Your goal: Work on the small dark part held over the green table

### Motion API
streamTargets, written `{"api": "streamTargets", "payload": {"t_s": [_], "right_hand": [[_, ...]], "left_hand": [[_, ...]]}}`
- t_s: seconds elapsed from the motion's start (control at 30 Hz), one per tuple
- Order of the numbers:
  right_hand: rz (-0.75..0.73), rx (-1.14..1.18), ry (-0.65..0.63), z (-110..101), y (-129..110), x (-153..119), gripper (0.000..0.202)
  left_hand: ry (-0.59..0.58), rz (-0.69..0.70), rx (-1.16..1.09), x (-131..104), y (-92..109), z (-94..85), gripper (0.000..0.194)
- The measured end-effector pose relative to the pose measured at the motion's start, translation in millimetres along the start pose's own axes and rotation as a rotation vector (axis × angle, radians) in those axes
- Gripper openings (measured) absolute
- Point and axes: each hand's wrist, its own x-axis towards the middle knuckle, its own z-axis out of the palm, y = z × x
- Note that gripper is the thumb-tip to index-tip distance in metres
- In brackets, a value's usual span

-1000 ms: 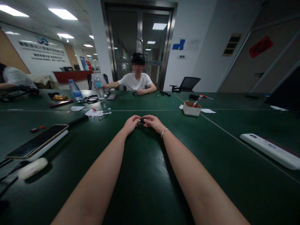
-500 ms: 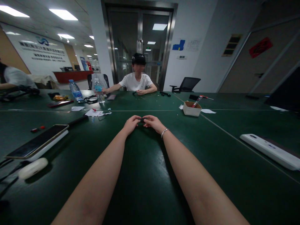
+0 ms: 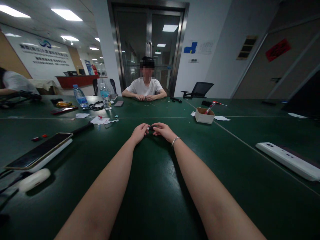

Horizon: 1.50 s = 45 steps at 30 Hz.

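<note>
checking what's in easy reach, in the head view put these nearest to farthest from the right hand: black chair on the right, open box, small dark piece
1. Small dark piece: between right hand and left hand
2. Open box: right, on the table
3. Black chair: right, beyond the table's far edge

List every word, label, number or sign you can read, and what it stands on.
No text can be read with certainty.
Wall sign: lines of lettering, too blurred.
Red door sign: too blurred.
Bottle labels: too small.
Pale wall sheet: faint marks, too small.
</note>
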Motion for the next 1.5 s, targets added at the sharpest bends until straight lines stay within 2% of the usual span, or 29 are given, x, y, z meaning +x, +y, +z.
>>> {"api": "streamTargets", "payload": {"t_s": [0.2,0.47,0.7,0.87,1.0,1.3,1.5], "right_hand": [[0.001,-0.001,0.003,-1,1,1,0.016],[0.013,0.013,0.017,1,0,0,0.015],[-0.001,0.092,0.070,-3,0,-1,0.016],[0.001,0.016,0.036,0,1,1,0.019],[-0.011,-0.017,0.016,1,1,1,0.021],[-0.033,-0.036,-0.016,2,0,-2,0.026],[-0.035,-0.055,-0.018,4,-2,-3,0.029]], "left_hand": [[-0.006,-0.038,-0.045,-1,4,-0.4,0.023],[0.001,0.021,-0.070,0,1,0.0,0.020],[0.102,-0.048,-0.141,2,7,-5.9,0.024],[0.025,-0.075,-0.134,0,8,-1.9,0.020],[0.011,-0.078,-0.134,0,6,1.1,0.016],[0.102,-0.140,-0.132,-3,13,0.9,0.018],[0.121,-0.180,-0.147,-2,15,-0.5,0.022]]}}
